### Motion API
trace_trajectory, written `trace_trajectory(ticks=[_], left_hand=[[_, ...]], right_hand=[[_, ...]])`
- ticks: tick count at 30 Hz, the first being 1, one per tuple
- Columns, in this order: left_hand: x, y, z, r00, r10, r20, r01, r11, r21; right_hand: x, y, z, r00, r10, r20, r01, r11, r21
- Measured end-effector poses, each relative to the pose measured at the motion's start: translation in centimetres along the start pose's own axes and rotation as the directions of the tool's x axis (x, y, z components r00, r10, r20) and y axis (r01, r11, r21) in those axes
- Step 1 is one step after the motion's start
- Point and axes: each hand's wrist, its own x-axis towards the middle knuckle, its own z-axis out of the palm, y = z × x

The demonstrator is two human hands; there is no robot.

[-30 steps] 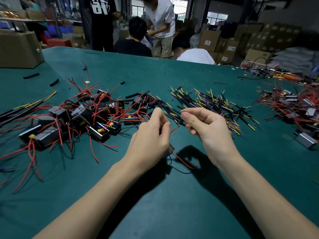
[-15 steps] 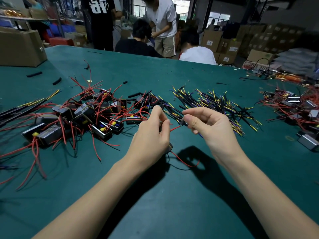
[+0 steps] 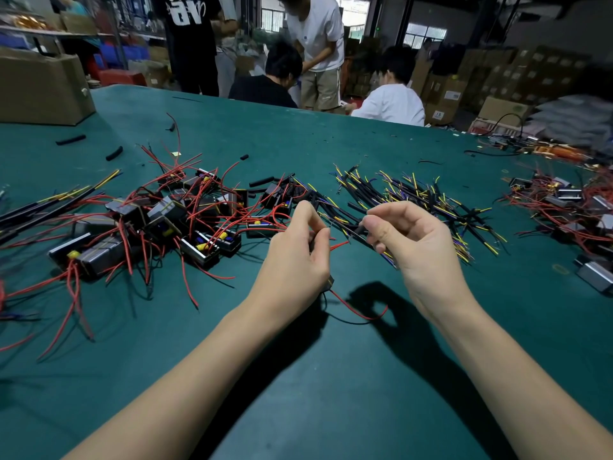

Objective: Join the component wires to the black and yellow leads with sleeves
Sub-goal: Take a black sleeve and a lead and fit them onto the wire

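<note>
My left hand [image 3: 295, 260] grips a small black component, mostly hidden in the palm, with only a corner [image 3: 330, 282] showing below it. Its red wire [image 3: 356, 312] loops down onto the green mat, and another red wire end [image 3: 340, 244] sticks out between thumb and forefinger. My right hand [image 3: 414, 247] pinches a black and yellow lead [image 3: 360, 231] by its sleeved tip, a short gap away from that red end. Behind the hands lies a pile of black and yellow leads [image 3: 414, 197].
A heap of black components with red wires [image 3: 172, 220] fills the mat on the left. More such components [image 3: 570, 210] lie at the right edge. Loose black sleeves [image 3: 114, 153] sit farther back, a cardboard box [image 3: 43, 88] at far left. People sit and stand beyond the table.
Both hands stay close together above the mat. The right hand has drawn slightly away to the right, opening a small gap between the lead tip and the red wire end.
</note>
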Motion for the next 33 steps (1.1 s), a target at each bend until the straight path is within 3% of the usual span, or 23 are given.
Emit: trace_trajectory(ticks=[18, 27, 33], left_hand=[[-0.2, 0.1, 0.0, 1.0, 0.003, 0.012, -0.002, 0.998, -0.062], [-0.4, -0.2, 0.2, 0.997, 0.062, -0.048, -0.063, 0.998, -0.021], [-0.4, -0.4, 0.2, 0.998, 0.031, -0.054, -0.036, 0.995, -0.089]], right_hand=[[-0.7, 0.5, 0.8, 0.993, 0.066, 0.099, -0.065, 0.998, -0.01], [-1.7, 2.0, 2.6, 0.958, 0.249, 0.143, -0.276, 0.935, 0.223], [-1.7, 1.6, 2.2, 0.962, 0.238, 0.133, -0.256, 0.957, 0.138]])
